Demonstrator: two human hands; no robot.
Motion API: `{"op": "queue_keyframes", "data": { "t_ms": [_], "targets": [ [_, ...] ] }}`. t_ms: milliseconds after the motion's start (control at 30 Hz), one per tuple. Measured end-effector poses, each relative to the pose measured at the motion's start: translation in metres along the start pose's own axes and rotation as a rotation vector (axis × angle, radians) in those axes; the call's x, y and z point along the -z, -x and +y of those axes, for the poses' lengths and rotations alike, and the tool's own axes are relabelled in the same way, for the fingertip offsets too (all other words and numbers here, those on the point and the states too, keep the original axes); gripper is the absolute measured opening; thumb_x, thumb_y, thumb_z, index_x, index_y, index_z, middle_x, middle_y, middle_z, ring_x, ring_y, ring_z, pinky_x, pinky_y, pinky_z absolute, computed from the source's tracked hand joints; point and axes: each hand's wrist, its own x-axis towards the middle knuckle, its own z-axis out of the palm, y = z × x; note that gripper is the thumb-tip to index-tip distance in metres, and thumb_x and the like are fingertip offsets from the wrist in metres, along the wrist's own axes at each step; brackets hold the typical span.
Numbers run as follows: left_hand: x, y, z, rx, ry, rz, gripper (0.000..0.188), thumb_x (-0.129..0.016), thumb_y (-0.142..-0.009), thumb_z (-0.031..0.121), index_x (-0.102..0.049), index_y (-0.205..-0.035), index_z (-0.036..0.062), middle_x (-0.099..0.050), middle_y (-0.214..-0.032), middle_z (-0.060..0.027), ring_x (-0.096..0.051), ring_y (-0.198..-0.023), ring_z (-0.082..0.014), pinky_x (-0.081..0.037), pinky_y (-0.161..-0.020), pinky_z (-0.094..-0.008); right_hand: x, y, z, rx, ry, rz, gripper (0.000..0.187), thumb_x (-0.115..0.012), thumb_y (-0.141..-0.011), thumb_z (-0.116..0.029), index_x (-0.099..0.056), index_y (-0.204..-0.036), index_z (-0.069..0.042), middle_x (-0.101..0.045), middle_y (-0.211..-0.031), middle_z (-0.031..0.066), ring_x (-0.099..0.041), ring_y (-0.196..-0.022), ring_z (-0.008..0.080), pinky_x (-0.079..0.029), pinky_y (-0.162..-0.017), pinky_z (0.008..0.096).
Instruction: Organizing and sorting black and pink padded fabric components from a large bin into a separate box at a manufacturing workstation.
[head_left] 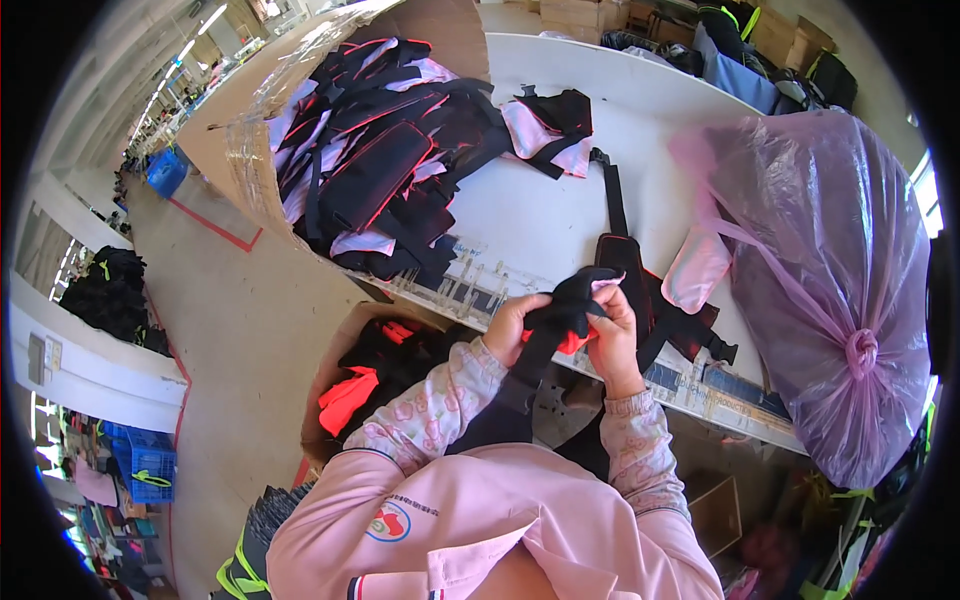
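Note:
Above the table's front edge, my left hand point(513, 325) pinches one side of a black fabric strap piece point(572, 298) with bright orange-red fabric on it. The other side is gripped by the closed fingers of my right hand point(615, 338). A black band hangs down from the piece toward my lap. Just beyond my right hand, black padded straps point(618, 255) with red edging and buckles lie on the white table point(540, 215), beside a pinkish padded piece point(697, 268). Farther back lies another black and pale piece point(548, 128).
A tipped cardboard box point(235, 165) at the table's left spills a heap of black, red-edged straps point(385, 165). A tied purple plastic bag point(830, 250) bulges on the right. Below the table, an open carton point(340, 345) holds black and orange-red fabric.

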Motion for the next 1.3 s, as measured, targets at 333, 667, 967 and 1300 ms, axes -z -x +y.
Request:
{"op": "queue_keyframes", "data": {
  "t_ms": [333,667,967,1300],
  "targets": [
    [-0.009,0.009,-0.004,0.084,0.056,-0.067,0.029,-0.052,-0.091,0.027,-0.057,-0.110,0.0059,-0.063,-0.102,-0.0037,-0.061,-0.090,-0.0134,-0.048,-0.080,-0.0280,-0.013,0.000,-0.009,0.174,-0.071,0.001,0.007,-0.051,-0.093,-0.012,-0.047,-0.089,-0.009,-0.060,-0.092,0.0043,-0.059,-0.086,0.0136,-0.047,-0.080,0.0285],
    [0.007,0.023,-0.012,0.044,0.003,-0.133,0.025,-0.050,-0.093,0.023,-0.058,-0.107,0.0042,-0.064,-0.098,-0.0048,-0.061,-0.087,-0.0130,-0.049,-0.080,-0.0288,-0.013,0.015,0.003,0.303,0.529,0.120,0.007,-0.053,-0.092,-0.007,-0.046,-0.088,-0.006,-0.046,-0.077,-0.0043,-0.044,-0.070,0.0041,-0.038,-0.062,0.0189],
    [0.005,0.023,0.021,-0.226,0.327,-0.411,0.033,-0.050,-0.092,0.030,-0.054,-0.112,0.0033,-0.060,-0.107,-0.0110,-0.058,-0.099,-0.0249,-0.047,-0.091,-0.0375,0.022,0.009,0.009,0.160,0.213,0.423,0.017,-0.047,-0.096,-0.018,-0.053,-0.086,-0.005,-0.054,-0.070,0.0027,-0.051,-0.061,0.0075,-0.044,-0.057,0.0229],
    [0.011,0.008,0.025,-0.613,-0.262,-0.045,0.045,-0.039,-0.096,0.040,-0.054,-0.109,0.0002,-0.060,-0.108,-0.0151,-0.059,-0.097,-0.0238,-0.047,-0.089,-0.0364,-0.040,0.032,0.000,0.066,0.190,0.049,0.024,-0.046,-0.096,-0.025,-0.048,-0.109,-0.005,-0.057,-0.095,0.0050,-0.057,-0.078,0.0118,-0.049,-0.067,0.0265]
  ]
}}
